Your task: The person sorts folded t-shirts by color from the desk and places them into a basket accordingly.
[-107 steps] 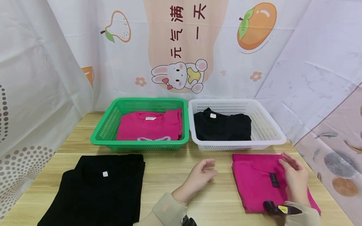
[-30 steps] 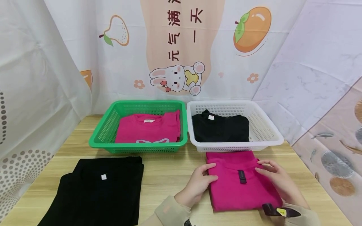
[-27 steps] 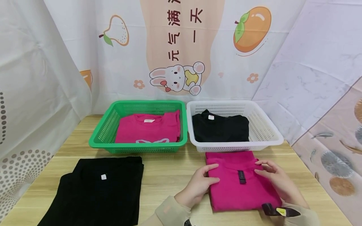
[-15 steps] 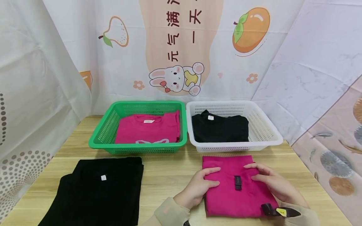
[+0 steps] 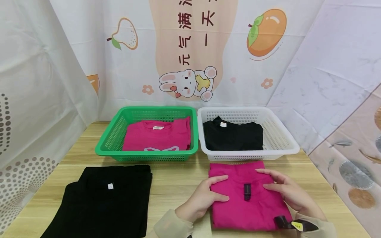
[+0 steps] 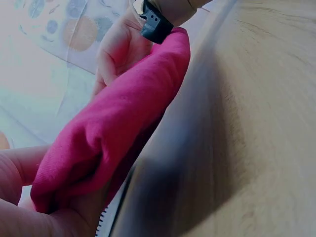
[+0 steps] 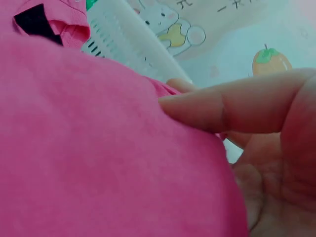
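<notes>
A folded pink T-shirt [image 5: 247, 211] with a black neck label lies across the right half of the table in the head view. My left hand [image 5: 200, 198] grips its left edge, thumb on top and some fingers tucked beneath. On the opposite edge my right hand [image 5: 293, 191] pinches the cloth between thumb and fingers, as the right wrist view also shows around the pink fabric [image 7: 98, 138]. From the left wrist, the shirt's folded side [image 6: 118, 113] appears raised over the wood, with a dark shadow below. Fingertips under the cloth are hidden.
A folded black T-shirt [image 5: 110, 205] lies at the left. Behind stand a green basket [image 5: 146, 153] holding a pink T-shirt [image 5: 157, 135] and a white basket [image 5: 253, 153] holding a black T-shirt [image 5: 235, 137]. The baskets stand side by side before a curtain.
The pink T-shirt has shifted left across the table. My left hand, earlier empty beside it, now grips its left edge; the right hand has moved left with it.
</notes>
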`<move>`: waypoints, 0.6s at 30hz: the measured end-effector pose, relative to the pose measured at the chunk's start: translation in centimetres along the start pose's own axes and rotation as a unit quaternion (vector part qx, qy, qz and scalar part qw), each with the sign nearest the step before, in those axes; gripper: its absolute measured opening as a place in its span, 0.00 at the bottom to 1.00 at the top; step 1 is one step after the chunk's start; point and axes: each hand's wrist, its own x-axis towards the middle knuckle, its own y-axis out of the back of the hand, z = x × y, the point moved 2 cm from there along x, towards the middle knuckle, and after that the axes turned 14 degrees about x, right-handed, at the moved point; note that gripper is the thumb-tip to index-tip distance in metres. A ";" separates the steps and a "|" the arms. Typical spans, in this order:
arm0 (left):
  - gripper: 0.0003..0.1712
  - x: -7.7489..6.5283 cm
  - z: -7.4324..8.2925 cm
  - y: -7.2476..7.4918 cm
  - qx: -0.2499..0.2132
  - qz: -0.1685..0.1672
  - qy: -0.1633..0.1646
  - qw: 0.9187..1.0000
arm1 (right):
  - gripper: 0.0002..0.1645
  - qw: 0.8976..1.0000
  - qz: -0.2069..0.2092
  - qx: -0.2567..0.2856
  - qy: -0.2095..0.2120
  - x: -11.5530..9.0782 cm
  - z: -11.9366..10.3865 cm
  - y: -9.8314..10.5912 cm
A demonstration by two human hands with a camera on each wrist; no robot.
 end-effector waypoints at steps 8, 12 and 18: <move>0.35 -1.0 1.0 1.1 0.009 -0.001 -0.015 1.000 | 0.32 1.000 0.002 0.001 0.013 -0.1 -1.7 -1.4; 0.35 -1.2 1.4 1.4 0.013 -0.004 -0.020 1.000 | 0.31 1.000 -0.010 0.010 0.022 -0.1 -2.3 -1.9; 0.34 -1.8 2.1 1.9 0.024 -0.009 -0.026 0.999 | 0.32 0.999 0.000 -0.014 0.031 -0.1 -3.2 -2.6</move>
